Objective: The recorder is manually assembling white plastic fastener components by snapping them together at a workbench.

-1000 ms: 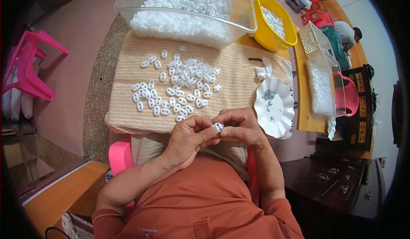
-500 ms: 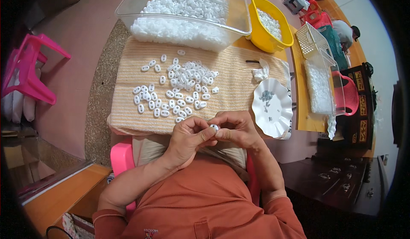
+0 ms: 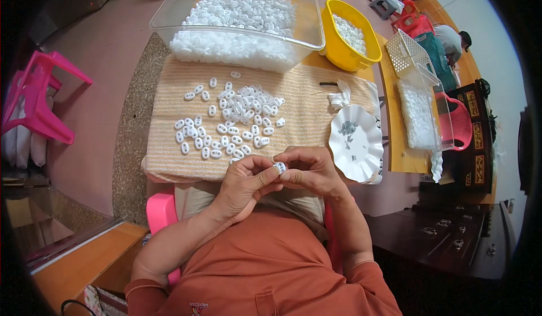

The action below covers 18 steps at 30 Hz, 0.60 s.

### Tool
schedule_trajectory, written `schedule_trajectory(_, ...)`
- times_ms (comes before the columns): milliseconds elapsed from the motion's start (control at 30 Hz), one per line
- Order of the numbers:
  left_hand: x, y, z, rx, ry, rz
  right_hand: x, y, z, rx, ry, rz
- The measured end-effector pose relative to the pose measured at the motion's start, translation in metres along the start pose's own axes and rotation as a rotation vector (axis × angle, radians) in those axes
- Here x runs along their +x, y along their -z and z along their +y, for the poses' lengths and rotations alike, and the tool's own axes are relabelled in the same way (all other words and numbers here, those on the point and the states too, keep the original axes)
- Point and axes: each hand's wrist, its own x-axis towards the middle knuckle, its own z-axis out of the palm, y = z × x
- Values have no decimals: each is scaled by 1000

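Pinched between both my hands, just past the near edge of the table, is a small white oval plastic piece with dark spots or holes. My left hand is closed on its left side, thumb and forefinger pressed against it. From the right, the fingertips of my right hand are closed on it too; whether they hold anything smaller is hidden. Beyond my hands, many like white two-hole pieces lie loose and heaped on a striped towel. To the right stands a white scalloped plate holding small grey bits.
A large clear bin full of white pieces stands at the far side. Beside it is a yellow basin with more. A crumpled white wrapper lies above the plate. A pink stool stands left; another person is far right.
The view has shifted slightly, so the table's things sit a little further left. Both hands stay together on the white piece, which is turned a little and shows more of its face.
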Motion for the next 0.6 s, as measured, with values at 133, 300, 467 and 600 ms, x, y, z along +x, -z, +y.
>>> schedule_trajectory(133,1,2,-1,-17,0,0,0,0,0,40,-40,21)
schedule_trajectory(300,0,0,0,-13,-5,7,1,-2,-3,86,-80,50)
schedule_trajectory(467,0,-1,1,-26,-16,13,0,6,-7,-129,-32,136)
schedule_trajectory(600,-1,1,-1,-21,-10,35,3,27,-24,-279,139,435)
